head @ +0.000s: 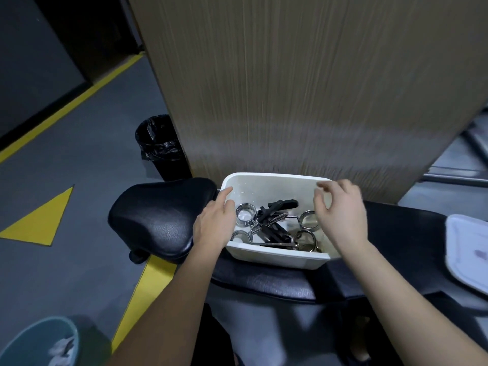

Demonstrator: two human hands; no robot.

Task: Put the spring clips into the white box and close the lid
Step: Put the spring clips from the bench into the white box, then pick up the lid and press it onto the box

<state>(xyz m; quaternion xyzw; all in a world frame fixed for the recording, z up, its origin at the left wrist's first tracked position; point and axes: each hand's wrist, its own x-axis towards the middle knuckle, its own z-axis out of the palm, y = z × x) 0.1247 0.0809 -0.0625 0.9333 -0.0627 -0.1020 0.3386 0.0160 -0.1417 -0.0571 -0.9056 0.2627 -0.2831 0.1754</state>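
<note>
While left hand (215, 225) rests on white box (274, 256) rim, fingers extended, right hand (340, 212) loosely curled, empty.

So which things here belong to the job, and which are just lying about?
Job: white box; spring clips inside it; lid lying off to the right; left hand; right hand.

Lying about: black bin; blue bucket; padded bench under the box.

black bin (158, 146) | teal bucket (39, 342) | wood panel (303, 88) | black padded bench (158, 220)
</note>
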